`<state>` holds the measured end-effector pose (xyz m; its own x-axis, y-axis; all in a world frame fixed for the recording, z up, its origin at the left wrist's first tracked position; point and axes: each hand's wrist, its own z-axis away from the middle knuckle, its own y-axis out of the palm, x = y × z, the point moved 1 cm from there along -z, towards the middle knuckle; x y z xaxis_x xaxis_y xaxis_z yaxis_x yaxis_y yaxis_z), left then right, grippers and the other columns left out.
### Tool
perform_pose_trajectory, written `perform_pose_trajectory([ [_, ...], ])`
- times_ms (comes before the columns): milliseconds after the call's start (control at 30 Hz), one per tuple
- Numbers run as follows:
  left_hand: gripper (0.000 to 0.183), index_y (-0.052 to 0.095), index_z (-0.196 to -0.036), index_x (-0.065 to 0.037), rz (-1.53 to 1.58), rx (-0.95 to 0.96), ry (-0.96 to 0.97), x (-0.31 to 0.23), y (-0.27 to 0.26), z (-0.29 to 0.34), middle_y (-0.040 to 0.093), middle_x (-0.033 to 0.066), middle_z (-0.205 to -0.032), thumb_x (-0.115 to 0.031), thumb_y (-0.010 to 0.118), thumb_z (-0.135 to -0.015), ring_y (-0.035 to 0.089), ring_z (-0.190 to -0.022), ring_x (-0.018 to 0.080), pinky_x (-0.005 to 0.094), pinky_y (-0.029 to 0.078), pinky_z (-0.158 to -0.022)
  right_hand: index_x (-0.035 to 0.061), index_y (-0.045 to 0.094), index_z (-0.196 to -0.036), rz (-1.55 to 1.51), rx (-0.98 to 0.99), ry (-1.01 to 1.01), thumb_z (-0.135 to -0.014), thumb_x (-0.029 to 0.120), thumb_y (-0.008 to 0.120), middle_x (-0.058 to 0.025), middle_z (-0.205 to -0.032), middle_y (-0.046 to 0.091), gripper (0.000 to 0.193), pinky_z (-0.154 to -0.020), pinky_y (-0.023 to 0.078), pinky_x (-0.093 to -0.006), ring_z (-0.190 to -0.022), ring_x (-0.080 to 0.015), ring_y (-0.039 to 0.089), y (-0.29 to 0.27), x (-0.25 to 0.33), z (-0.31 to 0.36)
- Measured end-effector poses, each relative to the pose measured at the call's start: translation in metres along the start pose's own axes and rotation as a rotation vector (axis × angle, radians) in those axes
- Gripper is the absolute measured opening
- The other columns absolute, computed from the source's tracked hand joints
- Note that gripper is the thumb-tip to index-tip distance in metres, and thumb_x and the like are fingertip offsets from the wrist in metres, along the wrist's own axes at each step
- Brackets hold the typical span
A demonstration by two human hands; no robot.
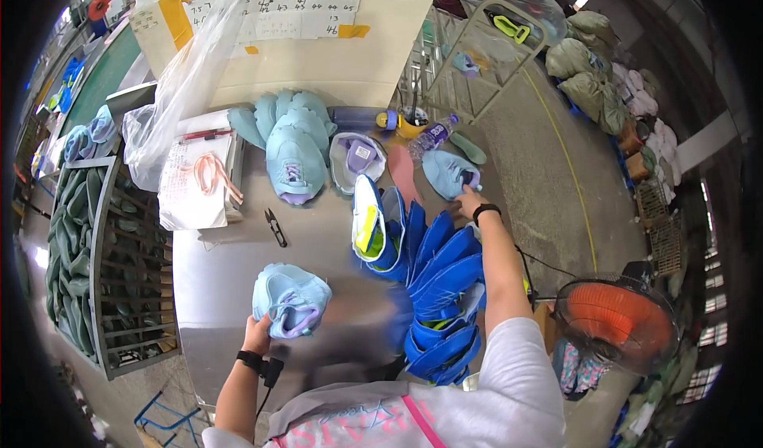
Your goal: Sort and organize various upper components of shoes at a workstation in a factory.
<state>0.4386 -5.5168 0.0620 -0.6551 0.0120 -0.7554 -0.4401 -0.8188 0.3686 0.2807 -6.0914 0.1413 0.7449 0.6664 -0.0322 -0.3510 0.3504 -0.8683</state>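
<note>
My left hand [258,333] grips a light blue shoe upper [291,297] with lilac lining and laces, held over the metal table. Reaching to the far right, my right hand [469,202] has its fingers at the opening of another light blue shoe upper [445,171]. Beyond my left hand, a pair of thread snips [276,228] lies on the table. Between my arms runs a nested row of blue shoe uppers [441,269]. A stack of light blue uppers [296,150] sits at the back, beside a white-edged upper with lilac lining [358,160].
Papers with peach laces [199,182] lie back left. A pink insole [404,174], green insole [469,148] and plastic bottle [433,137] are back right. A rack of dark green pieces [79,241] stands left, a fan [616,321] right. A large box [294,67] closes the back.
</note>
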Motion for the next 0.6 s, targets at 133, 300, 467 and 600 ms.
perform_pose_trajectory([
  [133,0.029,0.054,-0.105,0.005,0.037,-0.040,-0.069,-0.002,0.002,-0.001,0.060,0.0081,-0.095,-0.016,0.058,-0.084,0.059,-0.081,0.0164,0.0285,0.048,-0.071,0.0090,0.065,-0.088,-0.043,-0.467,-0.173,-0.080,0.024,0.058,-0.0167,-0.093,0.060,0.018,-0.069,0.045,-0.0419,-0.085,-0.0316,0.058,-0.027,-0.017,0.011],
  [300,0.027,0.054,-0.103,0.006,0.066,-0.051,-0.030,0.001,0.003,-0.009,0.061,0.0090,-0.094,-0.012,0.058,-0.083,0.060,-0.082,0.0170,0.0291,0.048,-0.072,0.0002,0.059,-0.071,-1.223,-0.752,0.144,-0.086,0.032,0.051,-0.0135,-0.060,0.057,0.036,-0.050,0.042,-0.0366,-0.053,-0.0254,0.055,-0.059,-0.071,0.044],
  [467,0.033,0.051,-0.109,0.007,0.098,-0.017,-0.048,-0.004,0.000,-0.006,0.059,0.0105,-0.101,-0.013,0.057,-0.084,0.059,-0.089,0.0191,0.0310,0.048,-0.078,0.0053,0.059,-0.089,-1.952,-0.387,0.097,-0.087,0.025,0.050,-0.0065,-0.073,0.061,0.022,-0.045,0.039,-0.0256,-0.059,-0.0140,0.057,-0.065,-0.036,0.095],
  [600,0.034,0.050,-0.110,0.007,0.110,0.023,0.004,0.003,0.001,-0.010,0.059,0.0104,-0.102,-0.013,0.056,-0.084,0.059,-0.090,0.0190,0.0313,0.047,-0.080,0.0065,0.059,-0.088,-1.980,-0.392,0.086,-0.087,0.026,0.049,-0.0046,-0.073,0.061,0.022,-0.045,0.038,-0.0237,-0.057,-0.0120,0.055,-0.074,-0.015,0.119],
])
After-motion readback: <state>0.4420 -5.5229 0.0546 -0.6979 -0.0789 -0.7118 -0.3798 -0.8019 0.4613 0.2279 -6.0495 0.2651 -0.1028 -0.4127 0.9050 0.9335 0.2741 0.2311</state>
